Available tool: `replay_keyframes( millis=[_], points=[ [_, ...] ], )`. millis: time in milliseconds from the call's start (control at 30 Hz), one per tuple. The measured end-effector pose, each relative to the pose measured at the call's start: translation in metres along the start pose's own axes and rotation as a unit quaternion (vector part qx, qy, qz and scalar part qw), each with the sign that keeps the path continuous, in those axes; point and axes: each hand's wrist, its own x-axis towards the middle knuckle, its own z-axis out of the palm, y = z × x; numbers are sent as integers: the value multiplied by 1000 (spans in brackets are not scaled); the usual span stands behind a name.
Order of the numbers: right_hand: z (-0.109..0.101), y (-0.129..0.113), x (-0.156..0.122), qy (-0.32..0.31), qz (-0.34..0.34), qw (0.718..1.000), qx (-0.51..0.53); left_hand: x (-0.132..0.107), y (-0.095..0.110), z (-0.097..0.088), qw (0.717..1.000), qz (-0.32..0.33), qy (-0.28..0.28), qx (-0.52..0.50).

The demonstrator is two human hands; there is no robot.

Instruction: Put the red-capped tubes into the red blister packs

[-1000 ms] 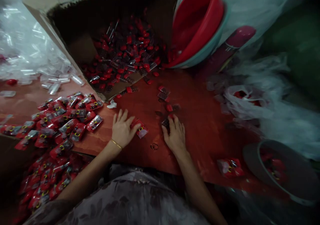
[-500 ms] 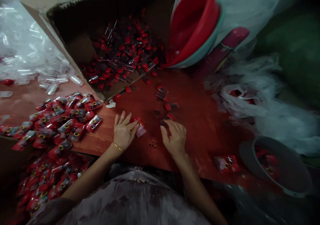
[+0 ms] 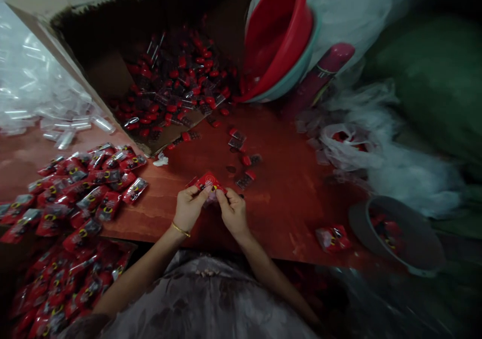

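Observation:
Between my two hands is a small red plastic packet [image 3: 209,180] with a pale lower part, held just over the near part of the red-brown table [image 3: 286,203]. My left hand [image 3: 188,206] pinches its left side between thumb and fingers. On the packet's right side, the fingers of my right hand [image 3: 232,212] are closed as well. Beyond my right hand lie a few small clear containers with red caps [image 3: 245,179]. A heap of filled red packets [image 3: 94,178] spreads over the table to the left of my left hand.
A cardboard box [image 3: 113,73] on its side holds many red-capped containers. Nested red and teal basins [image 3: 276,37] and a dark red flask [image 3: 320,75] stand behind. At right are plastic bags [image 3: 399,163], a grey basin [image 3: 406,238] and red packets [image 3: 333,238]. Clear tubes [image 3: 64,123] lie left.
My right hand has come left from the red-capped containers to the packet and closed on it. My left hand, spread beside the packet before, now pinches it. The whole view has shifted slightly.

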Motion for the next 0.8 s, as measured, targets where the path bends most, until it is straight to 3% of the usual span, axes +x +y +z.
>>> replay_keyframes(
  millis=[233,367,467,533,667,800],
  points=[
    [4,1,-3,32,-15,999,-37,-2,-5,6,999,-25,-11,-30],
    [-1,1,2,2,-28,998,-62,1,-1,8,987,-94,-6,-133],
    [-14,2,11,-19,-32,989,-146,5,6,9,979,-124,24,-158],
    [-28,4,20,9,-10,967,-253,9,10,9,976,-130,52,-167],
    [-52,14,39,89,95,884,-449,16,13,11,965,-162,61,-199],
    [-61,24,41,71,148,844,-510,18,14,12,952,-208,17,-226]
  ],
)
